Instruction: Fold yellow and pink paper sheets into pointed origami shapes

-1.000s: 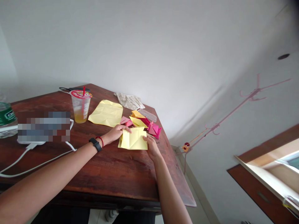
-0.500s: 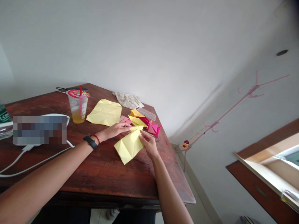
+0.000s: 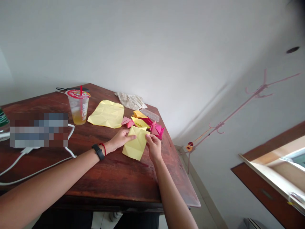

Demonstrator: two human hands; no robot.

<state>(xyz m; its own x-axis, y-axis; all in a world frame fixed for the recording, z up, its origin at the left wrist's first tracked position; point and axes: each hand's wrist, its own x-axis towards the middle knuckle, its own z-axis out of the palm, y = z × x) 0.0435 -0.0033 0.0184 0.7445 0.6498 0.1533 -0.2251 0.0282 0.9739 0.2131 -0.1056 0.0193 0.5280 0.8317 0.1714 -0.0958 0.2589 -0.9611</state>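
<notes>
Folded yellow paper (image 3: 134, 144) swung straighter than before, left hand (image 3: 120, 140) and right hand (image 3: 153, 147), fingers clasping its edges

A home-like room, going by its wooden table (image 3: 114, 178), takeaway drink cup (image 3: 78, 111) and pink coat rack (image 3: 238, 110).

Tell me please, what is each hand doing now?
Left hand: closed, holding the folded yellow origami paper.
Right hand: closed, holding the same paper.

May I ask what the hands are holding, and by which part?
The left hand and right hand hold a folded yellow paper by its two upper side edges.
</notes>
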